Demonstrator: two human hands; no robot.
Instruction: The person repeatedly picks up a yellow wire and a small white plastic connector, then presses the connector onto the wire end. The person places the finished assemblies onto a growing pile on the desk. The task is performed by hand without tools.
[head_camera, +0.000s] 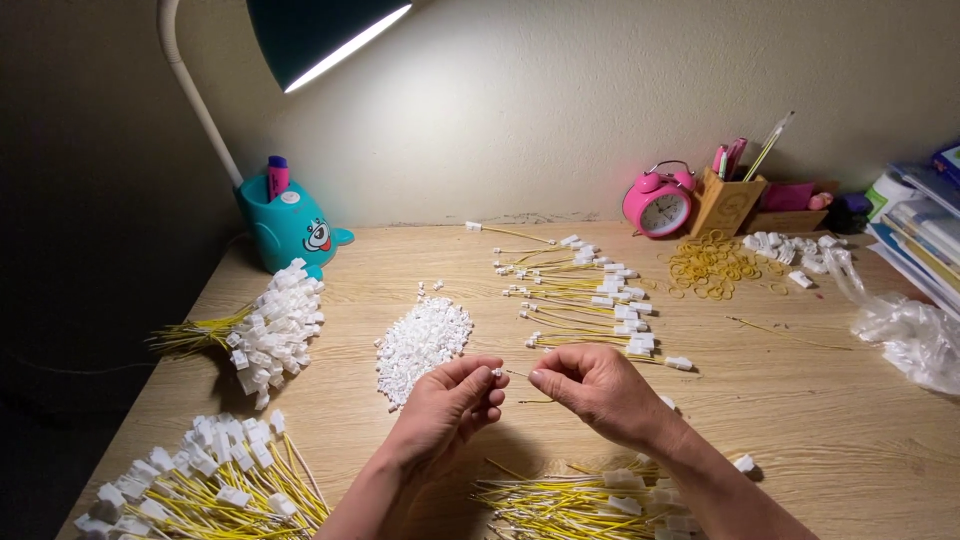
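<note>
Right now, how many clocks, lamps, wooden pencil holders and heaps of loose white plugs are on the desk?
Pink round alarm clock: 1
Teal desk lamp with white neck: 1
Wooden pencil holder: 1
Heap of loose small white plastic connectors: 1
Total: 4

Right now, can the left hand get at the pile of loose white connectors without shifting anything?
Probably yes. The left hand sits just below the pile of loose white connectors, with bare wooden table around it and nothing between them. But its fingertips pinch a small white connector, so it looks occupied.
</note>
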